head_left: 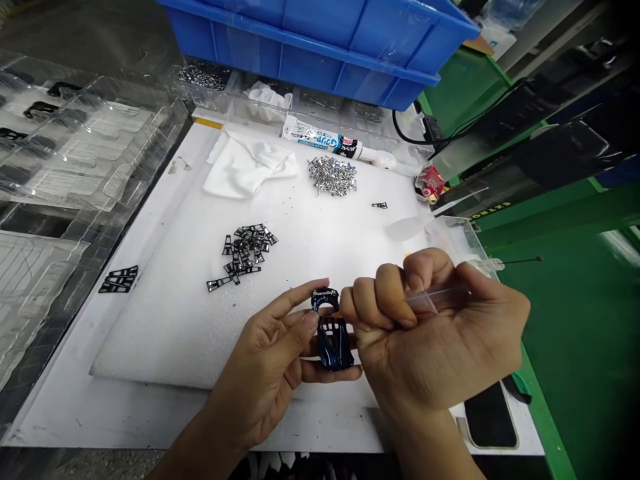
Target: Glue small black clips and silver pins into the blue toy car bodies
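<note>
Between the fingers and thumb of my left hand is a dark blue glossy toy car body, with an arched opening near its far end. My right hand is closed around a clear plastic syringe, mostly hidden by the fingers. The syringe's tip side points at the car body, but I cannot tell whether it touches. Left of the hands, a pile of small black frame-shaped parts lies on the white foam sheet. Farther back is a heap of tiny silver parts.
A white cloth and a glue tube lie at the back, before a blue bin. Clear plastic trays stand left. More black parts sit at the left edge. A phone lies right, near a red packet.
</note>
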Demonstrator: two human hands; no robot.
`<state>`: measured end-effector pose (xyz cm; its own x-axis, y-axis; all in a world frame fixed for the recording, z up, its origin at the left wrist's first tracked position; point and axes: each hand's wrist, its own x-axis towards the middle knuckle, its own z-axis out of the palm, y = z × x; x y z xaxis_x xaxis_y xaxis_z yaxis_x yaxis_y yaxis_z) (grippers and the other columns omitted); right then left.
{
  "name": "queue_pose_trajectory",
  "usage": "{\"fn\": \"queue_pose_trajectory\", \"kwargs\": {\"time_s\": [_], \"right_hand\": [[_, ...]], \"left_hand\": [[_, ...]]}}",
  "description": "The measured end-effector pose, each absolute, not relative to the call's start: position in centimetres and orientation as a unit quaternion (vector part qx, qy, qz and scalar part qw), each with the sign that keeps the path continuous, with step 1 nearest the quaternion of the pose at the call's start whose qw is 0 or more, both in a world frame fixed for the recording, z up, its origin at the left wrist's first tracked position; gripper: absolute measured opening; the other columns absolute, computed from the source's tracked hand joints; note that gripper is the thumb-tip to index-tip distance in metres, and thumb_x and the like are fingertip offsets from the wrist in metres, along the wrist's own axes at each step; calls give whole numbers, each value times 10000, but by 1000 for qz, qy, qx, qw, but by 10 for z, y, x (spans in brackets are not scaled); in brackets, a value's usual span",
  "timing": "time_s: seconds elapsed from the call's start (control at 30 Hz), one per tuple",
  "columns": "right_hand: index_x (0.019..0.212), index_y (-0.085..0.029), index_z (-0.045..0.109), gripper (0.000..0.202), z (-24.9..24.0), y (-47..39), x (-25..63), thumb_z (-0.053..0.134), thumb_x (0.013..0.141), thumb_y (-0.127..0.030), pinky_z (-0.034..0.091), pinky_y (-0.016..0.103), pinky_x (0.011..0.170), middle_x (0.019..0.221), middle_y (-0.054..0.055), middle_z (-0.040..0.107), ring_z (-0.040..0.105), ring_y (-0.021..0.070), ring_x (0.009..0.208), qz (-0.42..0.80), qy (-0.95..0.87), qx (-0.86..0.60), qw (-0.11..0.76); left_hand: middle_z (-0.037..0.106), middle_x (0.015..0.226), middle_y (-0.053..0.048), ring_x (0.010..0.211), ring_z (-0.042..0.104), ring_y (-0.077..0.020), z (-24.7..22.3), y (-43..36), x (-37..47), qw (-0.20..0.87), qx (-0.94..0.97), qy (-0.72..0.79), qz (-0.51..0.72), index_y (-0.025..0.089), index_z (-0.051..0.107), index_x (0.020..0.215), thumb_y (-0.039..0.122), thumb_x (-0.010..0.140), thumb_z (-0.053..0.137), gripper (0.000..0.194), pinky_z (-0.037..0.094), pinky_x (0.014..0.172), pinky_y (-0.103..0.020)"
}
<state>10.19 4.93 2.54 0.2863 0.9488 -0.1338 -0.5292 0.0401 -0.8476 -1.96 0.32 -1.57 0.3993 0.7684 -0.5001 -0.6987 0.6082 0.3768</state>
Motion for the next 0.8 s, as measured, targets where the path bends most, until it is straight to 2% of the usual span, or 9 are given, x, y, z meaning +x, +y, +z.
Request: {"fn": "queue_pose_trajectory", "kwargs": {"time_s": [0.17, 0.57, 0.8], "right_hand": [[554, -206, 497, 444, 27, 50, 99, 294, 909, -378, 296, 242, 326, 408, -60, 228, 178, 100, 356, 540, -237, -422, 688], [542, -201, 497, 450, 26, 49, 98, 300, 911, -367, 302, 233, 343, 414, -53, 231, 184, 94, 359, 544, -234, -404, 697], [544, -199, 477, 422, 25, 48, 98, 359, 911, -371, 301, 215, 356, 433, -56, 216, 194, 87, 371, 544, -238, -399, 699]], "left_hand": [[794, 992, -93, 841, 771, -202, -15, 4, -20, 833, 57, 330, 440, 208, 707, 1303, 181, 972, 670, 334, 696, 764, -437], [785, 1011, -66, 803, 750, -150, -15, 4, -19, 831, 39, 316, 457, 219, 740, 1237, 157, 964, 680, 286, 694, 768, -427], [773, 983, -38, 776, 743, -128, -14, 4, -20, 828, 44, 329, 452, 243, 750, 1233, 156, 971, 665, 288, 689, 791, -415]]}}
